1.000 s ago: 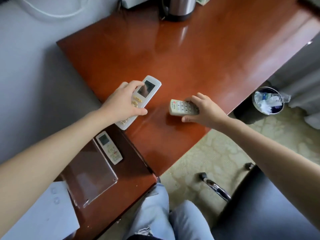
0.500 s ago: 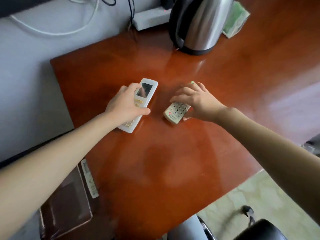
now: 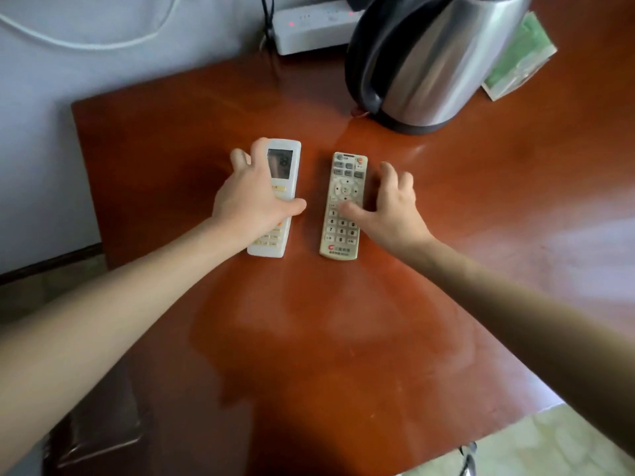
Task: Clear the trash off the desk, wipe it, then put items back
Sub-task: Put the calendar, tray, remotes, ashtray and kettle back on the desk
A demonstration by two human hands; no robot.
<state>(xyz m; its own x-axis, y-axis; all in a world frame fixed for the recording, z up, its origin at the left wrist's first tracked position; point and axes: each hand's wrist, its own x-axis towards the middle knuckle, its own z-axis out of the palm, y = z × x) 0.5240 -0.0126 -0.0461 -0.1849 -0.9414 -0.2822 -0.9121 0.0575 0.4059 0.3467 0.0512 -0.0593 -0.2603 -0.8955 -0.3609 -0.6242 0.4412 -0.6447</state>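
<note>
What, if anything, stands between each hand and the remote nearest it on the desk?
Nothing visible does. The left hand grips the white remote, and the right hand rests its thumb on the grey remote. Only bare desk lies between the two remotes; the kettle stands farther back.

A steel kettle [image 3: 429, 63] with a black handle stands at the back of the table [image 3: 309, 355], a green packet [image 3: 519, 60] just beside it. Behind, a white power strip [image 3: 309, 29] lies against the wall [image 3: 68, 139], black cables [image 3: 266, 15] plugged in. A white cable [image 3: 103, 46] loops nearby.
</note>
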